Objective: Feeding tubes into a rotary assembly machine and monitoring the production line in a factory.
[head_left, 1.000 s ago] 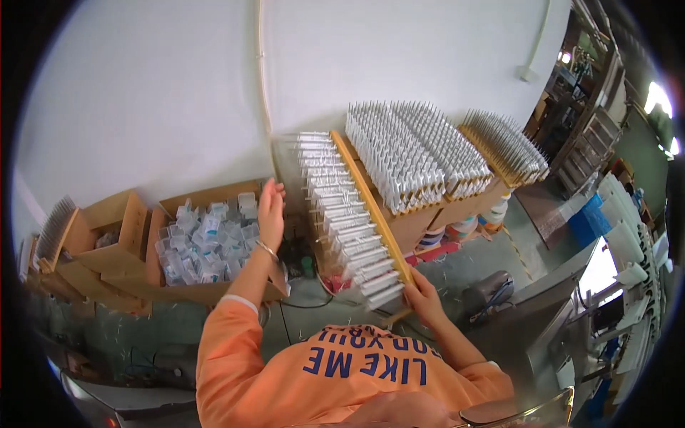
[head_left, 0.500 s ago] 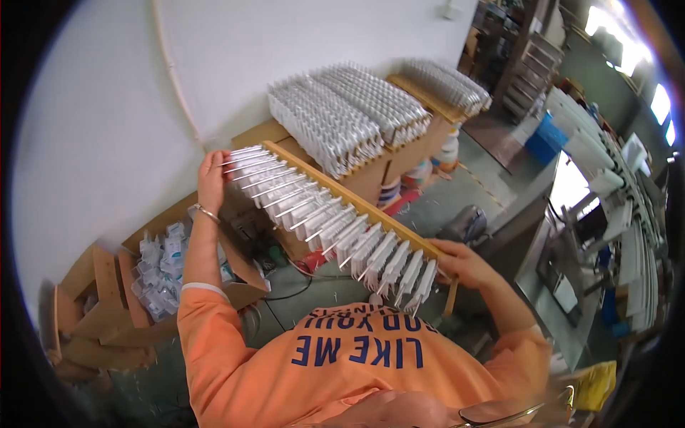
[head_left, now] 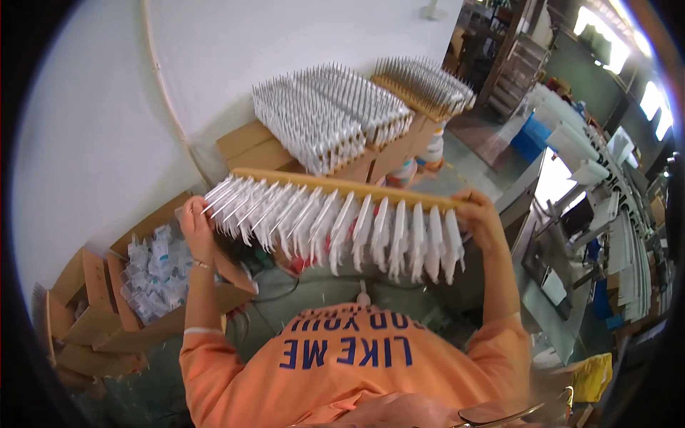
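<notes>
Both hands carry a long wooden board with metal pins (head_left: 342, 187) in front of my chest. Thin white, limp pieces, which look like plastic film, hang on the pins (head_left: 307, 214) in a row. The pins point toward me. My left hand (head_left: 196, 227) is closed around the board's left end, fingers partly hidden by the white pieces. At the right end, my right hand (head_left: 479, 214) grips the wood, its fingers curled over the edge. The board is held nearly level, its right end slightly lower.
Similar pin boards stand stacked (head_left: 314, 118) on cardboard boxes by the wall, with another stack (head_left: 424, 85) farther right. At left, an open cardboard box (head_left: 239, 282) holds clear plastic packages (head_left: 160, 274). Buckets (head_left: 433, 151) stand beyond the board; a metal table (head_left: 531, 314) is on the right.
The board has swung from a steep slant to nearly level. Its right end rose with my right hand while my left hand moved lower, and the pieces now hang more straight down.
</notes>
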The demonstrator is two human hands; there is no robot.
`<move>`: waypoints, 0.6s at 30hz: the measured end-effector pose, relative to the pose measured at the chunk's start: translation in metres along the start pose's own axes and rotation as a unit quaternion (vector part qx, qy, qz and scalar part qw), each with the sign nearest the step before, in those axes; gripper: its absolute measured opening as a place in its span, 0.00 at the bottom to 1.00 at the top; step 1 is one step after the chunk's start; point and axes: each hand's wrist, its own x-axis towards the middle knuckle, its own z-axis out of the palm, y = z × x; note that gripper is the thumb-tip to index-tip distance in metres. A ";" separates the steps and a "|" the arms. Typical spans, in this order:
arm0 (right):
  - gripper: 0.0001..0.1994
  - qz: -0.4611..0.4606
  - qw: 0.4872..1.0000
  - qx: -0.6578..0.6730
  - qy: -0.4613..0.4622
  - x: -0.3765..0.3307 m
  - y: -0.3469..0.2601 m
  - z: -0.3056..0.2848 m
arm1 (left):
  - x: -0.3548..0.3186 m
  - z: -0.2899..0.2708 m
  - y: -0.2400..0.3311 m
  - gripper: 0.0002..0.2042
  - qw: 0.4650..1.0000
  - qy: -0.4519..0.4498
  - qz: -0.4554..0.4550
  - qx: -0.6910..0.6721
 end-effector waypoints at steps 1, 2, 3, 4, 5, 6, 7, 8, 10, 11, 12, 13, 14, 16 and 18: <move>0.11 0.013 0.999 0.032 -0.022 0.005 -0.007 -0.003 | -0.005 0.002 0.005 0.11 0.999 0.000 0.009 -0.032; 0.11 0.012 0.999 0.030 -0.024 0.006 -0.005 -0.005 | -0.011 0.005 0.007 0.11 0.999 0.003 0.009 -0.032; 0.10 0.003 1.000 0.019 0.000 0.009 0.000 -0.007 | -0.017 0.007 0.010 0.11 1.000 0.014 0.025 -0.005; 0.10 -0.007 1.000 0.008 0.024 0.010 0.003 -0.011 | -0.022 0.009 0.012 0.10 0.999 0.024 0.042 0.023; 0.10 0.011 1.000 0.023 -0.006 0.008 0.004 -0.019 | -0.030 0.008 0.010 0.10 1.000 0.022 0.012 -0.019; 0.10 0.007 1.000 0.021 -0.013 0.017 0.004 -0.025 | -0.027 0.014 0.008 0.10 0.999 0.030 0.015 -0.019; 0.10 0.002 1.000 0.018 -0.007 0.023 0.006 -0.032 | -0.024 0.020 0.008 0.10 0.999 0.029 0.018 -0.009; 0.10 0.005 1.000 0.015 0.004 0.018 0.010 -0.039 | -0.029 0.023 0.009 0.10 1.000 0.022 0.015 0.003; 0.11 0.010 1.000 0.014 0.009 0.010 0.010 -0.052 | -0.037 0.024 0.013 0.10 0.999 -0.017 -0.007 -0.032; 0.11 0.009 0.999 0.028 0.012 0.001 0.010 -0.055 | -0.044 0.023 0.010 0.10 0.999 -0.029 -0.016 -0.031; 0.11 0.008 0.999 0.043 0.017 -0.008 0.012 -0.056 | -0.039 0.032 0.009 0.11 0.998 -0.041 0.007 -0.043; 0.11 0.027 0.997 0.015 0.070 -0.024 0.010 -0.057 | -0.049 0.033 0.008 0.10 0.999 -0.034 0.006 -0.041; 0.11 0.027 0.997 0.016 0.076 -0.033 0.007 -0.061 | -0.055 0.035 0.007 0.10 0.999 -0.030 0.008 -0.040; 0.11 0.017 0.996 0.020 0.083 -0.051 0.002 -0.077 | -0.055 0.047 0.001 0.11 0.997 -0.068 -0.009 -0.018; 0.11 0.014 0.995 0.026 0.095 -0.074 -0.004 -0.089 | -0.055 0.075 0.004 0.10 0.995 -0.090 -0.001 -0.054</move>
